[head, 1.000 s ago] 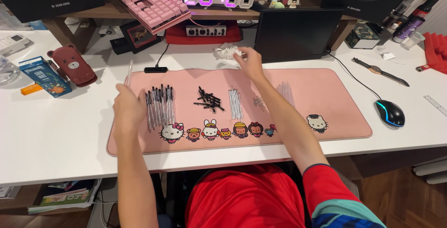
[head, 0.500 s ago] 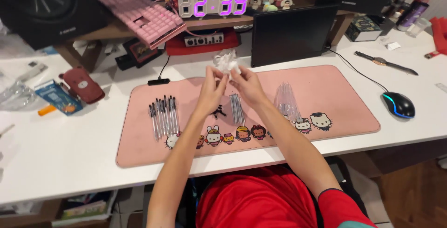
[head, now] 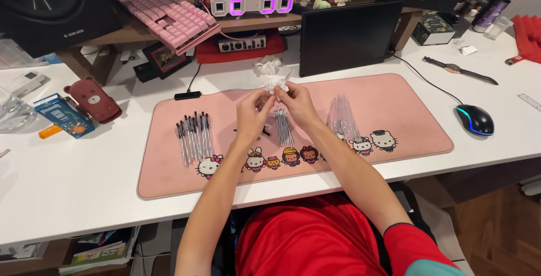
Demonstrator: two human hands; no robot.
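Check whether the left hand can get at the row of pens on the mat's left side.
Probably yes. The left hand is up with the right hand on a small crumpled clear wrapper; the pens lie uncovered on the pink mat.

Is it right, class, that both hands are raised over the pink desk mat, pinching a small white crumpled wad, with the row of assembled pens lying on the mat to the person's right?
Not quite. In the head view the assembled pens lie to the person's left on the pink desk mat. The rest holds: left hand and right hand pinch the white crumpled wad.
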